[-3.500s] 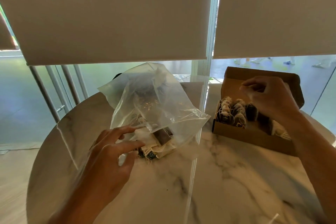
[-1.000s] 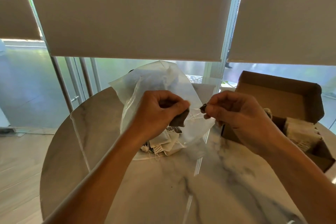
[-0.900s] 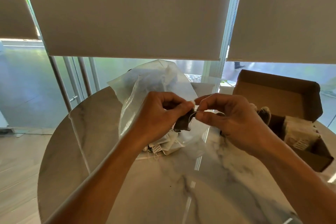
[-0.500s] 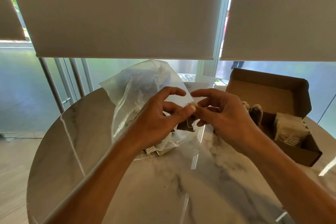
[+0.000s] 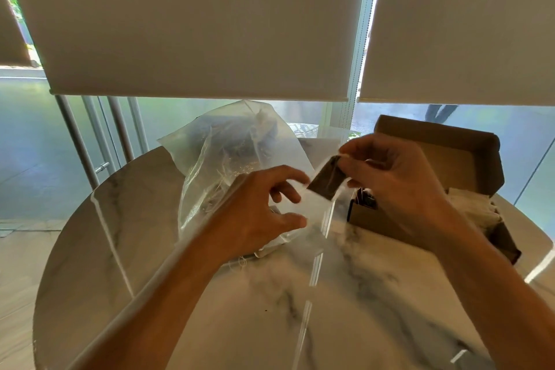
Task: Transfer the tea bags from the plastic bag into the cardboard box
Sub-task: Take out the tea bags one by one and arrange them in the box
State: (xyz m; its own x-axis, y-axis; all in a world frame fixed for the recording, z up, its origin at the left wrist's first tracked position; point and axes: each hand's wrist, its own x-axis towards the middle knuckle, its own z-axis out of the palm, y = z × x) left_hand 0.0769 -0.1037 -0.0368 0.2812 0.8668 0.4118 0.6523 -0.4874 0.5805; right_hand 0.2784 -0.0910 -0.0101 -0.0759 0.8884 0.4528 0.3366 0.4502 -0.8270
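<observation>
A clear plastic bag [image 5: 237, 159] lies crumpled at the back middle of the round marble table [image 5: 270, 309]. My right hand [image 5: 393, 180] pinches a dark tea bag [image 5: 327, 180] by its top, in the air between the plastic bag and the open cardboard box [image 5: 468, 159]. My left hand [image 5: 258, 213] hovers in front of the plastic bag with loosely curled fingers and holds nothing. Pale tea bags [image 5: 471, 210] show inside the box; my right hand hides the rest of the box's contents.
Roller blinds [image 5: 195, 24] hang low over the glass wall just behind the table. Metal rails [image 5: 90, 141] stand at the left beyond the table's edge. A person's legs [image 5: 438, 112] show outside the glass.
My right hand has pulled the dark tea bag up and to the right, toward the box. My left hand has let go of it and its fingers have spread.
</observation>
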